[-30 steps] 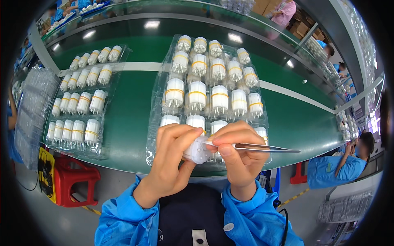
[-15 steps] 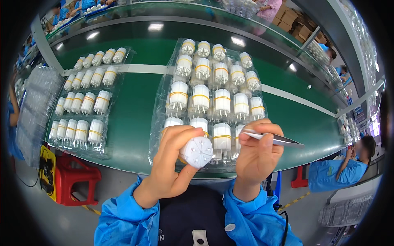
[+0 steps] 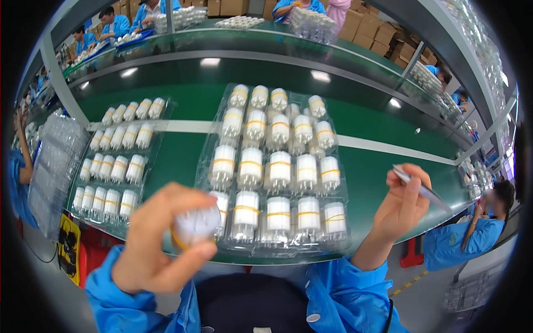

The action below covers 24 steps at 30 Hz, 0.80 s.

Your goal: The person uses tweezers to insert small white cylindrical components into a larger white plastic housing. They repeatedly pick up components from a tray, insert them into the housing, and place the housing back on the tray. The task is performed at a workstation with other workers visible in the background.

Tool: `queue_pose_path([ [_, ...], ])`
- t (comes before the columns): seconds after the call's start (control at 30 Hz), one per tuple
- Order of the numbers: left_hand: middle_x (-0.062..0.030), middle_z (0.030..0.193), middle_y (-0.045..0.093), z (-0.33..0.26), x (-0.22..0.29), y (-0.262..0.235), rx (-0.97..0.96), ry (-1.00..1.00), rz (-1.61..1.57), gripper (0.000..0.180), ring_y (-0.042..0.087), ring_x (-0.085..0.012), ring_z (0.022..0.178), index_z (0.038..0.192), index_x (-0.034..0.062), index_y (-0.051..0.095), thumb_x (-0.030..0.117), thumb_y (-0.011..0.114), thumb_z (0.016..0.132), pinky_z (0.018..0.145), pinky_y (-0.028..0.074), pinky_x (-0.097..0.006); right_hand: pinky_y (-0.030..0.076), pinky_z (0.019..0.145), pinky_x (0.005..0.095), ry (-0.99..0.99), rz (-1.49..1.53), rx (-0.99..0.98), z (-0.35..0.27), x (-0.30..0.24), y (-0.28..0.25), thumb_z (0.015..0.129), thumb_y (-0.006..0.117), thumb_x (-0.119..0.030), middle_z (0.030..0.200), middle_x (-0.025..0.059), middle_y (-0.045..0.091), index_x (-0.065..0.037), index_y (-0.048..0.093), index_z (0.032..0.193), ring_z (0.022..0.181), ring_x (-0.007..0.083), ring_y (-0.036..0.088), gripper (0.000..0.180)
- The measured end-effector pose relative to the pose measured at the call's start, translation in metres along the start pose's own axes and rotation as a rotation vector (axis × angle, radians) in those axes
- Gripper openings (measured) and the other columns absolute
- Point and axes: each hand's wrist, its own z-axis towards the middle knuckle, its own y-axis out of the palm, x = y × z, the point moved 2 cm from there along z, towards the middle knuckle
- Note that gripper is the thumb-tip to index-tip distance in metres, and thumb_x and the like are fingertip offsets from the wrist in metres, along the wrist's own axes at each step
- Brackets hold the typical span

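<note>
In the lower left of the frame the left hand [image 3: 158, 244] is closed around a white lamp bulb [image 3: 195, 225] with a yellow band, its rounded end facing the camera, raised in front of the near edge of the green workbench [image 3: 388, 166]. At the right, the right hand [image 3: 401, 204] pinches metal tweezers [image 3: 423, 189], their tips pointing toward the lower right, well apart from the bulb. Between the two hands, at centre frame, a clear plastic tray [image 3: 276, 166] holds upright rows of the same white bulbs. A second tray [image 3: 117, 161] of bulbs lies at centre left, beside a stack of empty clear trays [image 3: 51, 166].
</note>
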Motion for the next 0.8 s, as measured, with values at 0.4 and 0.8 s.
queue_pose_path([
  [0.4,-0.0164,0.103,0.063,0.25,-0.169,0.124,-0.092,-0.198,0.495,0.048,0.063,-0.0318,0.099,0.112,0.0013,0.058,0.04,0.069,0.085,0.084,0.05,-0.042,0.049,0.064,0.0216,0.302,-0.119,0.021,0.0,0.073,-0.02,0.09,0.068,-0.009,0.083,0.0093,0.066,0.004,0.065,0.095,0.072,0.0117,0.062,0.014],
  [0.8,-0.009,0.118,0.059,0.282,-0.201,0.193,-0.161,-0.021,0.853,0.034,0.044,-0.028,0.116,0.111,0.0112,0.063,0.037,0.062,0.089,0.097,0.029,-0.047,0.051,0.069,0.0229,0.323,-0.122,-0.028,-0.002,0.065,-0.025,0.086,0.069,-0.003,0.09,0.0092,0.064,0.005,0.067,0.096,0.078,0.0135,0.064,0.013],
])
